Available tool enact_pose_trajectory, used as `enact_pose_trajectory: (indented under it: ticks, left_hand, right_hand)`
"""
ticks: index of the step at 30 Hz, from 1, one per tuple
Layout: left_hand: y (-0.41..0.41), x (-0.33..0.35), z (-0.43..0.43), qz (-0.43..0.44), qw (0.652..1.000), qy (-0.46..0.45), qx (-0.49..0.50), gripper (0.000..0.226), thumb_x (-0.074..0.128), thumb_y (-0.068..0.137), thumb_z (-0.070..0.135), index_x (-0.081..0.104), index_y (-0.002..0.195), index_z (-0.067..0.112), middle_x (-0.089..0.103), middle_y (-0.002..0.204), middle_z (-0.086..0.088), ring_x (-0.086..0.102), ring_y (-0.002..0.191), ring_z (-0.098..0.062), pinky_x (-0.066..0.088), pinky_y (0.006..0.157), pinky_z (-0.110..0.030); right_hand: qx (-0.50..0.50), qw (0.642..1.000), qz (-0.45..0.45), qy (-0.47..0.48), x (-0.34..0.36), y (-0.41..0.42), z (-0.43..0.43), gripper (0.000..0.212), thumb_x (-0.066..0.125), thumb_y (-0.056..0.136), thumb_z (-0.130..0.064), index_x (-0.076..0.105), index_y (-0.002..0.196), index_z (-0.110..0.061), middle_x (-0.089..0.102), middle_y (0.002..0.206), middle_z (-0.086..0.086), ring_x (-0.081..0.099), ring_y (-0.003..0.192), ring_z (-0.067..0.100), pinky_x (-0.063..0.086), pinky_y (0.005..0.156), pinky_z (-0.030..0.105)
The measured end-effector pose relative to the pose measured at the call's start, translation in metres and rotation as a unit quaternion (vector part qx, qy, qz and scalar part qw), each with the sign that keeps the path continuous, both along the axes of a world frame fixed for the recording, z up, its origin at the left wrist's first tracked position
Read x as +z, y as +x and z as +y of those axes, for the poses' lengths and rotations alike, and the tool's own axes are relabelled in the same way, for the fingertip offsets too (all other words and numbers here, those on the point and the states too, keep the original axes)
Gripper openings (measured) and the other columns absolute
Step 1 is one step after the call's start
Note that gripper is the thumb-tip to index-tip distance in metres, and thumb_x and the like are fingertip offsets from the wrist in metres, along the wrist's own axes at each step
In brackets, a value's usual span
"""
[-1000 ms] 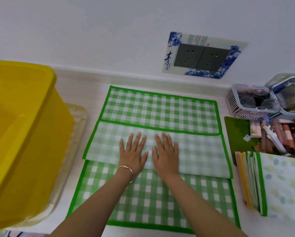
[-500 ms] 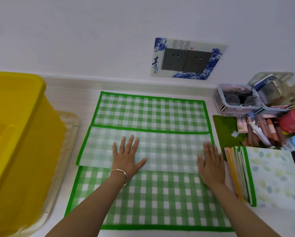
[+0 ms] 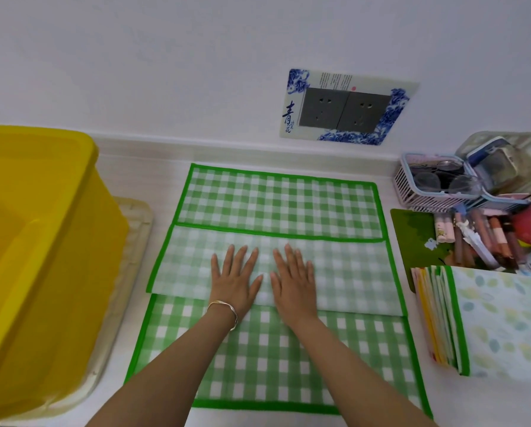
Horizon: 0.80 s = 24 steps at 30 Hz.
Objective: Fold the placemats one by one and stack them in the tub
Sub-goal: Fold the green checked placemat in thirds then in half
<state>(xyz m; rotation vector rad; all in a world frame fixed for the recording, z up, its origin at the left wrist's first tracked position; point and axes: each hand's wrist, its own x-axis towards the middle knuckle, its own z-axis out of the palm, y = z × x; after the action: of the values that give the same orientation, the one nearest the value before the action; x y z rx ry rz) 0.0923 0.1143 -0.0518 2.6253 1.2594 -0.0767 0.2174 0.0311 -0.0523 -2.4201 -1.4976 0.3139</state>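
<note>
Flat and open, fingers straight and slightly spread, our left hand [image 3: 235, 280] and right hand [image 3: 293, 278] press side by side, gripping nothing, on the turned-over band [image 3: 356, 272] of a green checked placemat [image 3: 264, 359]. The mat lies spread on the white table [image 3: 159, 171] right in front of us. The band shows its paler underside across the middle, while checked cloth stays uncovered beyond it and nearer to us. We judge this the first crease of this mat being smoothed down, with more folds to make before it is small enough to put away. Just left of the mat stands the yellow tub [image 3: 82, 272] on a pale tray [image 3: 134, 241], and no mat shows in the part of its inside that we can see. To the right a stack of mats [image 3: 501, 322] topped by a leaf print waits on the table; whether those are already folded we cannot tell. Most of the job looks to be ahead. A basket [image 3: 427, 192] of glasses sits by the wall beyond the stack
</note>
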Motion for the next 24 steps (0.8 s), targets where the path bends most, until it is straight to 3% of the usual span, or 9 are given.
enact_pose_trajectory:
  ticks: [2,6,11,13,20,24]
  left_hand:
    - [0.000,0.001,0.000,-0.007,1.000,0.002,-0.001,0.060,0.005,0.096,0.054,0.034,0.142,0.028,0.046,0.141,-0.004,0.037,0.134,-0.029,0.011,0.106,-0.054]
    - [-0.005,-0.003,0.001,-0.008,1.000,0.005,0.003,0.059,0.003,0.095,0.058,0.017,0.146,0.032,0.034,0.150,0.001,0.025,0.139,-0.026,0.003,0.109,-0.053]
    - [-0.040,-0.004,0.017,0.013,0.998,0.025,0.047,0.074,-0.021,0.077,0.070,-0.009,0.144,0.041,-0.010,0.153,0.010,-0.013,0.141,-0.017,-0.018,0.109,-0.050]
    - [-0.059,-0.001,0.028,0.021,0.998,0.021,0.063,0.081,-0.030,0.066,0.073,-0.017,0.140,0.042,-0.020,0.150,0.013,-0.021,0.138,-0.013,-0.018,0.109,-0.050]
    - [-0.089,0.006,0.044,0.038,0.997,-0.014,0.068,0.089,-0.036,0.055,0.076,-0.023,0.137,0.043,-0.026,0.149,0.012,-0.024,0.137,-0.013,-0.014,0.111,-0.051]
    - [-0.086,0.009,0.042,0.024,0.995,-0.043,0.085,0.085,-0.028,0.062,0.078,-0.024,0.139,0.043,-0.026,0.150,0.011,-0.026,0.138,-0.020,-0.018,0.109,-0.053]
  right_hand:
    - [-0.008,1.000,-0.015,0.002,-0.003,0.001,-0.002,0.054,0.019,0.097,-0.043,0.027,0.147,-0.025,0.016,0.156,-0.001,0.011,0.144,0.018,-0.003,0.115,0.037]
    - [0.000,1.000,-0.005,0.012,-0.005,0.002,-0.003,0.058,0.017,0.095,-0.052,0.018,0.148,-0.030,0.004,0.156,-0.008,-0.002,0.145,0.011,-0.008,0.116,0.034]
    - [0.005,1.000,-0.005,-0.005,-0.003,0.002,-0.003,0.064,0.007,0.091,-0.057,0.012,0.149,-0.032,-0.003,0.156,-0.010,-0.009,0.144,0.009,-0.009,0.117,0.035]
    - [0.006,1.000,-0.006,-0.009,-0.002,0.002,-0.002,0.065,0.005,0.090,-0.057,0.012,0.150,-0.032,-0.002,0.157,-0.010,-0.009,0.144,0.010,-0.008,0.117,0.036]
    - [0.015,1.000,0.007,-0.021,0.003,0.004,-0.005,0.070,0.001,0.086,-0.061,0.012,0.149,-0.032,-0.005,0.156,-0.011,-0.009,0.144,0.009,-0.009,0.117,0.035]
    - [0.065,0.994,0.086,-0.002,0.009,0.014,-0.017,0.070,0.008,0.086,-0.064,0.015,0.148,-0.032,-0.006,0.153,-0.017,-0.010,0.143,0.004,-0.010,0.117,0.030]
